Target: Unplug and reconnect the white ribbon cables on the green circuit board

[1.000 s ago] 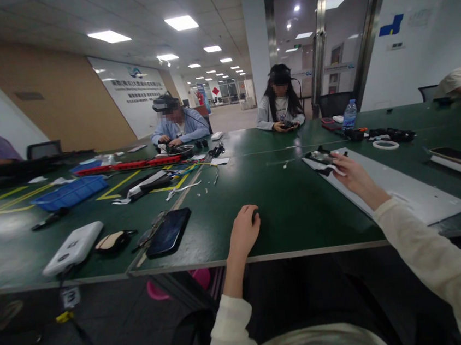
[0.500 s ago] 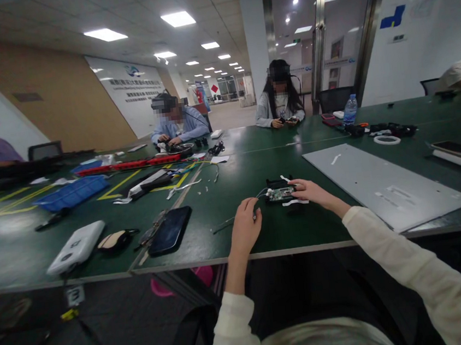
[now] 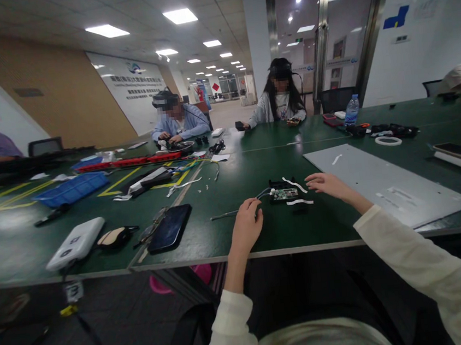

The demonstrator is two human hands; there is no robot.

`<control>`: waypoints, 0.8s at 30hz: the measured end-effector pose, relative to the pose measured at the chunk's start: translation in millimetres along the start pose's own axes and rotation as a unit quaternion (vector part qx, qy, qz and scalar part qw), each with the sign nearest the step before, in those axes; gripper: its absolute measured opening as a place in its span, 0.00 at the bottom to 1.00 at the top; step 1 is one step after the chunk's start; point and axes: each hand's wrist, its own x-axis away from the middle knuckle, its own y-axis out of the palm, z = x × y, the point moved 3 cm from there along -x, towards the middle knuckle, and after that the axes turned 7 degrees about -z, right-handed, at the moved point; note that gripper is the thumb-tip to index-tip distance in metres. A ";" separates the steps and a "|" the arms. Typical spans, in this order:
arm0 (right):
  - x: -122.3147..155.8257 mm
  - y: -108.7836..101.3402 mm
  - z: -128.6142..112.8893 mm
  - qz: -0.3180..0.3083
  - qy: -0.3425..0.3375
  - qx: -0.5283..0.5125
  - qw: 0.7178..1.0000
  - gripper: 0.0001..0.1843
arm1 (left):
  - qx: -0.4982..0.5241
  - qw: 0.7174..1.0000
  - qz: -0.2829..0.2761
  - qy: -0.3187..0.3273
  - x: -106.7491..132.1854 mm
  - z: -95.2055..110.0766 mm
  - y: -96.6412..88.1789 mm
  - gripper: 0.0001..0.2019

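Note:
A small green circuit board (image 3: 284, 193) in a black housing lies on the table in front of me, with white strips (image 3: 299, 202) sticking out at its right side. Thin grey wires (image 3: 263, 194) run from its left end to my left hand (image 3: 247, 223). The fingers of that hand are curled over the cable, whose thin dark end (image 3: 223, 215) comes out on the far left of the hand. My right hand (image 3: 327, 186) hovers just right of the board, apart from it, fingers stretched out and holding nothing.
A large grey panel (image 3: 384, 184) lies to the right. On the left are a phone (image 3: 170, 229), a white power bank (image 3: 77, 243), a computer mouse (image 3: 116, 238) and a blue tray (image 3: 71, 190). Co-workers sit across the table; one (image 3: 282, 98) holds a dark object.
My right hand has let go of the board's right end and moved right, uncovering the white strips. My left hand stays almost still. The co-worker opposite has stretched one arm out sideways.

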 end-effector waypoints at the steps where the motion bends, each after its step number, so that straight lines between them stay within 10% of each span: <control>1: -0.7 -10.0 2.8 0.016 -0.003 0.014 1.000 0.14 | -0.003 1.000 -0.004 0.003 -0.8 1.9 0.2 0.14; 10: -9.4 -92.8 50.9 0.200 0.128 0.426 0.873 0.28 | -0.054 0.990 -0.092 0.092 -58.9 41.8 14.6 0.18; 15: -7.4 -93.1 81.1 0.181 0.221 0.483 0.828 0.28 | -0.081 0.987 -0.126 0.061 -96.9 32.7 41.3 0.20; 24: -3.9 -92.2 88.2 0.134 0.199 0.519 0.820 0.28 | -0.058 0.988 -0.141 -0.006 -96.4 -3.3 74.6 0.27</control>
